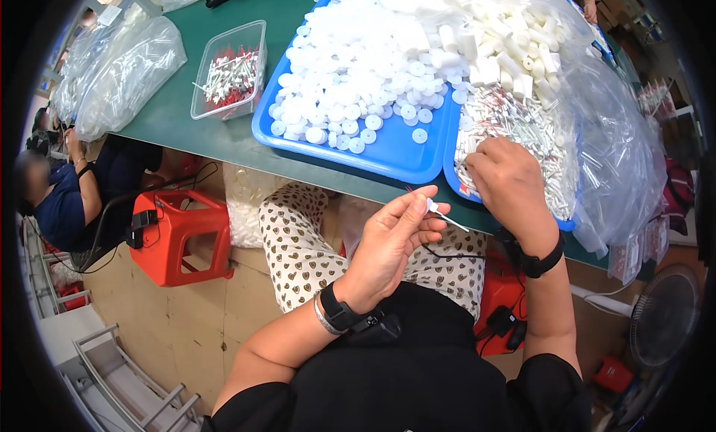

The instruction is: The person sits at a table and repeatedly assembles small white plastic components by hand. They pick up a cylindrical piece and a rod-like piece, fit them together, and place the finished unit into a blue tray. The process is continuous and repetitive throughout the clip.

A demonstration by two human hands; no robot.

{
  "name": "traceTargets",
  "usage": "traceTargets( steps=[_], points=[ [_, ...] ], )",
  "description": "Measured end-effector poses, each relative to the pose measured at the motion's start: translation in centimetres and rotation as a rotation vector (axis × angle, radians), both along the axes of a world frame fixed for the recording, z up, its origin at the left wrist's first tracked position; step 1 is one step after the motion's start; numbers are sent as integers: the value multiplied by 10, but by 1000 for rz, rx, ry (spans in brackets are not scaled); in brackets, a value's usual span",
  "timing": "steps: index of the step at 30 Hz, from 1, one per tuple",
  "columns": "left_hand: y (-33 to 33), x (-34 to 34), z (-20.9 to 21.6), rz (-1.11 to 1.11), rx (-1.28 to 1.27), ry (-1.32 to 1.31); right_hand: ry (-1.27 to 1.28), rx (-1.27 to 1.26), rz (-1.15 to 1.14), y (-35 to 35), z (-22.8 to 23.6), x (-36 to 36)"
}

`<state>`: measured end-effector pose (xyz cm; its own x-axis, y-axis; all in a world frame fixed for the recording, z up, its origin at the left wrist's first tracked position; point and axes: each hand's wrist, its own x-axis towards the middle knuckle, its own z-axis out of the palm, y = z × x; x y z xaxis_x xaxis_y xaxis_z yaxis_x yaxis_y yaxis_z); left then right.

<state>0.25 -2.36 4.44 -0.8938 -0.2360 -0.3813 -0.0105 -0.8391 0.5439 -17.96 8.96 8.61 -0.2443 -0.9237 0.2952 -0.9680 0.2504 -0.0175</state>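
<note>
My left hand (384, 246) is closed in a pinch over my lap, just off the table edge. Between its thumb and fingers is a small white plastic part with a thin stem (453, 222); a bit of dark red shows by the fingertip. My right hand (511, 182) reaches over the right blue tray (452, 177), its fingers curled down at the heap of small white sticks (514, 119), some with red bits. What those fingertips hold, if anything, is hidden.
Left of it, another blue tray (418, 164) carries many translucent white discs (350, 74). White foam-like cylinders (514, 48) heap behind. A clear box (257, 82) stands on the green table (171, 137). Plastic bags flank the work area. A person (63, 193) sits left, near a red stool (183, 242).
</note>
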Motion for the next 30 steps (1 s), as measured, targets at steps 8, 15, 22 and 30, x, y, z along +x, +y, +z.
traceTargets(
  steps=[8,15,22,30],
  points=[
    [-17,-6,14,134,-69,83,-527,-320,-36,21,5,31],
    [-16,-15,18,144,-63,98,-538,-325,20,25,6,41],
    [-11,-15,17,106,-180,103,-426,-383,103,21,2,39],
    [-1,-13,20,-54,-309,177,-1854,-26,-213,19,22,40]
  ],
)
